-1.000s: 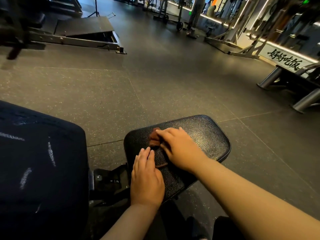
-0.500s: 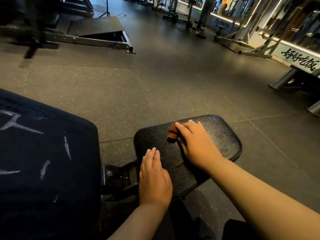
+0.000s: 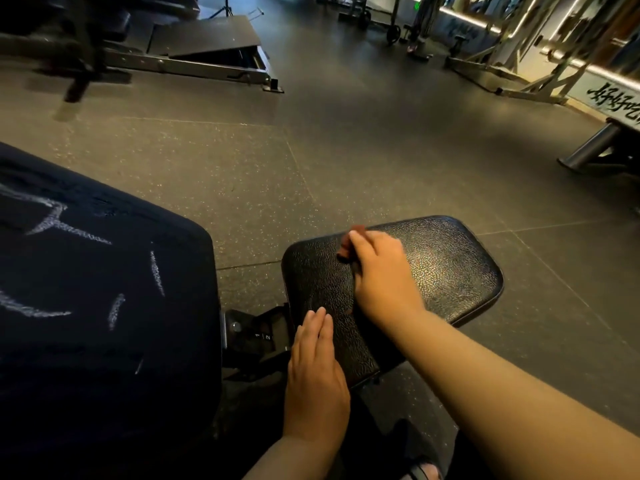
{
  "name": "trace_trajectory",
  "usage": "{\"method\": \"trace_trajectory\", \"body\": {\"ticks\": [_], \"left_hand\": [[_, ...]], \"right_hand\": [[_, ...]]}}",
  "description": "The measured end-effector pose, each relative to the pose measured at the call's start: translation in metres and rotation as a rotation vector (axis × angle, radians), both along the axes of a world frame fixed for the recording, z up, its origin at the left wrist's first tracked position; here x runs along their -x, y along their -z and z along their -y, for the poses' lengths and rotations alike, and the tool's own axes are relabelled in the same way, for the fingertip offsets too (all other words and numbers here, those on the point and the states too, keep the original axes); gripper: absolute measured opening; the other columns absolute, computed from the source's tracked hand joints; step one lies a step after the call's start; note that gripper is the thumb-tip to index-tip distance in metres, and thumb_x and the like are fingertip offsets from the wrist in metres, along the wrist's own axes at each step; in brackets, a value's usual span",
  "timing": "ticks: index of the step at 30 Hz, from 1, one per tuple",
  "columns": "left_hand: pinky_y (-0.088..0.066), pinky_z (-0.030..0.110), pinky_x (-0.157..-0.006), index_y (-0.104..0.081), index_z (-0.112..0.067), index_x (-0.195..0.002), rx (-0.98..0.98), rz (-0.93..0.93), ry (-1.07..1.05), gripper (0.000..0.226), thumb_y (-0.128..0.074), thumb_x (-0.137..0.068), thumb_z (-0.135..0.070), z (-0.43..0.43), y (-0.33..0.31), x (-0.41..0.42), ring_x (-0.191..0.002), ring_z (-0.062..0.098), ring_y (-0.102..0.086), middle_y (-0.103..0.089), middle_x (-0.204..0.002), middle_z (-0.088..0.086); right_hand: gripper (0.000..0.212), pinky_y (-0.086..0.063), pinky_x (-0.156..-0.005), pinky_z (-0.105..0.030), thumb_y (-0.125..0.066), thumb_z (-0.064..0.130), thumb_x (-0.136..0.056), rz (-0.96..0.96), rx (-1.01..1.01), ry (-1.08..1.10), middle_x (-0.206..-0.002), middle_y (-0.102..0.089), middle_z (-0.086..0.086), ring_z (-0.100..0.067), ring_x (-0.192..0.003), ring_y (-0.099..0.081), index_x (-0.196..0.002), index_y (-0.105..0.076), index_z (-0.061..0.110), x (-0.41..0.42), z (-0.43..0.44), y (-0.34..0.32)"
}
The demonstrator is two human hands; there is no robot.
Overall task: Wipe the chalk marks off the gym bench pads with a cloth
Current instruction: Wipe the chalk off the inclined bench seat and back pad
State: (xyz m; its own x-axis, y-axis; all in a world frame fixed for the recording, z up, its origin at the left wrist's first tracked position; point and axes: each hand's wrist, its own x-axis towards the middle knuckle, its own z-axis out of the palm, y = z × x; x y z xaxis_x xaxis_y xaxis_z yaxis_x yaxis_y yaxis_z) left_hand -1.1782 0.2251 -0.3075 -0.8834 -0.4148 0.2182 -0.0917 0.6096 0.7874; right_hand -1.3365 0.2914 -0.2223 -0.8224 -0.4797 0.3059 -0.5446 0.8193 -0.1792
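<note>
Far left: large dark back pad (image 3: 104,358), white chalk marks (image 3: 157,273) streaked across it. Left grip (image 3: 315,382) flat, palm down, fingers straight and together, holding nothing, resting on near-left edge of small black seat pad (image 3: 450,271). Right grip (image 3: 381,275) palm down mid-pad, arm reaching in from lower right, fingers laid over brown cloth (image 3: 346,245), pressing it onto pad's far-left part.

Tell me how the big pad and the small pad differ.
The big pad bears white chalk marks; the small pad shows none. The right hand presses a cloth on the small pad, the left hand rests on its edge; nothing touches the big pad. Both are black.
</note>
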Motion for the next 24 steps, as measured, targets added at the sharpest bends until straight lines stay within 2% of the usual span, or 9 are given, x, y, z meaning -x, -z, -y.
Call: {"method": "trace_trajectory", "body": {"ticks": [3, 5, 7, 11, 15, 17, 20, 22, 24], "left_hand": [[-0.022, 0.032, -0.121, -0.037, -0.014, -0.152, 0.004, 0.032, 0.013, 0.064, -0.018, -0.091, -0.023, 0.002, -0.002, -0.006, -0.150, 0.010, -0.019, -0.028, -0.161, -0.005], [-0.014, 0.026, -0.121, -0.030, -0.016, -0.155, -0.015, 0.067, 0.040, 0.065, -0.015, -0.094, -0.029, 0.007, -0.007, -0.010, -0.152, 0.007, -0.011, -0.020, -0.163, -0.008], [-0.007, 0.022, -0.119, -0.025, -0.017, -0.157, -0.016, 0.082, 0.070, 0.057, -0.022, -0.100, -0.022, 0.010, -0.011, -0.014, -0.152, 0.004, -0.004, -0.014, -0.165, -0.009], [-0.012, 0.026, -0.120, -0.028, -0.012, -0.156, -0.025, 0.084, 0.065, 0.054, -0.036, -0.102, -0.007, 0.008, -0.013, -0.017, -0.152, 0.008, -0.009, -0.019, -0.164, -0.003], [-0.027, 0.038, -0.119, -0.043, -0.008, -0.148, -0.010, 0.049, 0.042, 0.052, -0.048, -0.096, -0.004, 0.002, -0.009, -0.029, -0.146, 0.018, -0.030, -0.037, -0.155, 0.003], [-0.026, 0.037, -0.119, -0.043, -0.010, -0.148, -0.005, 0.031, 0.100, 0.051, -0.041, -0.097, -0.015, 0.001, -0.006, -0.041, -0.147, 0.014, -0.028, -0.034, -0.156, -0.001], [-0.017, 0.031, -0.122, -0.029, -0.018, -0.155, -0.009, 0.057, 0.185, 0.061, -0.022, -0.096, -0.029, -0.004, 0.000, -0.057, -0.151, 0.001, -0.009, -0.019, -0.162, -0.013], [-0.017, 0.033, -0.122, -0.029, -0.018, -0.155, -0.009, 0.050, 0.187, 0.060, -0.023, -0.096, -0.027, -0.008, 0.003, -0.062, -0.151, 0.001, -0.008, -0.019, -0.162, -0.013], [-0.026, 0.039, -0.119, -0.037, -0.014, -0.151, 0.012, 0.033, 0.181, 0.057, -0.029, -0.095, -0.023, -0.011, 0.005, -0.065, -0.150, 0.008, -0.019, -0.026, -0.160, -0.007]], "right_hand": [[0.053, -0.039, -0.110, -0.041, -0.056, 0.022, -0.095, 0.129, -0.085, -0.306, -0.141, -0.050, -0.009, -0.030, -0.127, -0.044, -0.148, -0.047, 0.017, -0.034, 0.004, 0.005], [0.053, -0.041, -0.107, -0.042, -0.057, 0.026, -0.096, 0.078, -0.211, -0.423, -0.138, -0.054, -0.006, -0.027, -0.123, -0.049, -0.147, -0.048, 0.019, -0.030, -0.012, -0.010], [0.051, -0.041, -0.106, -0.046, -0.059, 0.026, -0.095, -0.011, -0.251, -0.346, -0.134, -0.058, -0.004, -0.027, -0.120, -0.054, -0.145, -0.050, 0.020, -0.015, -0.035, -0.019], [0.050, -0.040, -0.105, -0.045, -0.060, 0.019, -0.096, -0.025, -0.021, 0.021, -0.135, -0.054, -0.011, -0.033, -0.121, -0.050, -0.144, -0.050, 0.012, -0.019, -0.060, -0.018], [0.049, -0.030, -0.115, -0.059, -0.057, 0.020, -0.096, 0.061, -0.084, -0.334, -0.136, -0.052, -0.011, -0.029, -0.124, -0.047, -0.144, -0.051, 0.011, -0.076, -0.053, 0.004], [0.048, -0.030, -0.116, -0.054, -0.054, 0.024, -0.098, 0.076, -0.171, -0.457, -0.134, -0.052, -0.009, -0.026, -0.123, -0.047, -0.145, -0.050, 0.012, -0.070, -0.058, -0.004], [0.051, -0.033, -0.114, -0.054, -0.059, 0.020, -0.096, 0.045, -0.079, -0.213, -0.132, -0.053, -0.008, -0.028, -0.122, -0.048, -0.146, -0.048, 0.014, -0.035, -0.054, -0.010], [0.051, -0.035, -0.111, -0.057, -0.060, 0.014, -0.094, 0.050, -0.010, -0.065, -0.134, -0.051, -0.011, -0.029, -0.123, -0.043, -0.144, -0.049, 0.012, -0.034, -0.035, -0.007], [0.053, -0.036, -0.110, -0.058, -0.060, 0.014, -0.092, 0.075, -0.060, -0.232, -0.136, -0.050, -0.014, -0.028, -0.124, -0.038, -0.144, -0.050, 0.009, -0.052, -0.013, 0.007]]}}
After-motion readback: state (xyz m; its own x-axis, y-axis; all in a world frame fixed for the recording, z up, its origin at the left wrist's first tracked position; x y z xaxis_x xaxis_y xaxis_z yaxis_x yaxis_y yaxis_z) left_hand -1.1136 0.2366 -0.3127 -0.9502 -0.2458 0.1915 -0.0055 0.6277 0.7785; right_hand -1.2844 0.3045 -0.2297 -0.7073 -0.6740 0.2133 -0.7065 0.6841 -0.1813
